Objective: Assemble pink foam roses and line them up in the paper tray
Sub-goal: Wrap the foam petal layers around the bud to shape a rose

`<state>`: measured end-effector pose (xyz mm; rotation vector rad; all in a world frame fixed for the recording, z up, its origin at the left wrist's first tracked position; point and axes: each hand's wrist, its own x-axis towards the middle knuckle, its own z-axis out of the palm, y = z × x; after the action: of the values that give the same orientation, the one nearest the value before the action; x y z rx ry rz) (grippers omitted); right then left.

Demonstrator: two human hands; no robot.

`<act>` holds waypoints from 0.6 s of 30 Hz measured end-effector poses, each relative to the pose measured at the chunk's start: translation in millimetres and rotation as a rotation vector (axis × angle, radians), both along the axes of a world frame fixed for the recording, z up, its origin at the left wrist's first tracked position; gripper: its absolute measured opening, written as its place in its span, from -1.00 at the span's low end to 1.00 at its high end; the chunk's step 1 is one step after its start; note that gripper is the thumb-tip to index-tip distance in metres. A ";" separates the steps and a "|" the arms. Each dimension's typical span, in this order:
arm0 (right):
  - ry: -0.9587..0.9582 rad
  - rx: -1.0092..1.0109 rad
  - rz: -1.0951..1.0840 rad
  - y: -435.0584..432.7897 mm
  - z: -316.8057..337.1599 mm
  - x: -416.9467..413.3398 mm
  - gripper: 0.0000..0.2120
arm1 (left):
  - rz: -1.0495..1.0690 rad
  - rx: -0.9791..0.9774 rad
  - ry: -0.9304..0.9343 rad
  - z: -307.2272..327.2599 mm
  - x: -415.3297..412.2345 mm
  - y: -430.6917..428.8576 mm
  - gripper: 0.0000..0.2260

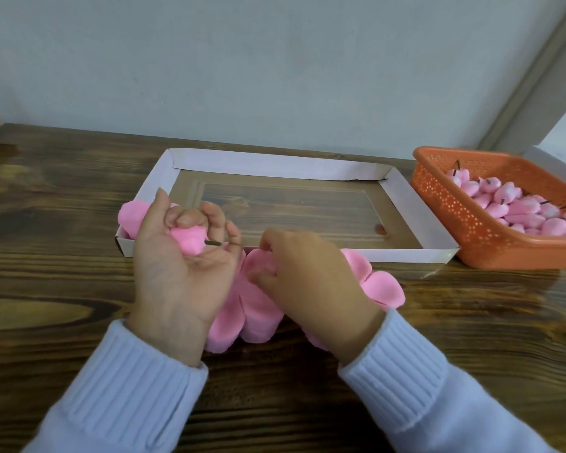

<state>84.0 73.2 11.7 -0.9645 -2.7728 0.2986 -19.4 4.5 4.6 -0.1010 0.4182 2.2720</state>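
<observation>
while the left hand (180,259) curls palm-up round a pink foam bud (188,241), its dark stem (213,243) pointing right toward the work, the right hand (307,279) bends its fingertips onto the flat foam petal sheets (258,308) on the wooden table (62,223) and appears to pinch one, presumably steadying it for the stem to be threaded through. just beyond the petals lies the paper tray (409,207), with one pink foam piece (129,217) at its near-left corner and most of its floor free for a row, though its low near wall must be cleared. the orange basket (455,217) of spare buds (530,210) stands just beside the tray's right wall.
</observation>
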 end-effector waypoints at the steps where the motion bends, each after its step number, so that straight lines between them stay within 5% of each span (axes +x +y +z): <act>1: 0.019 0.039 -0.003 -0.7 -0.7 0.0 -0.77 | 0.000 -0.008 0.005 -0.2 0.5 0.7 -0.62; 10: 0.107 0.288 0.009 -4.6 -8.4 2.6 -0.90 | 0.005 -0.052 0.027 -2.2 2.8 3.6 -0.63; 18: 0.442 -0.244 0.127 -2.6 -5.2 4.4 -0.95 | 0.036 -0.091 0.039 -1.2 4.3 5.0 -0.69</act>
<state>88.4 70.6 6.4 -0.6667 -2.4257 0.7821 -15.1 9.6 3.3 -0.1111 0.5445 2.2934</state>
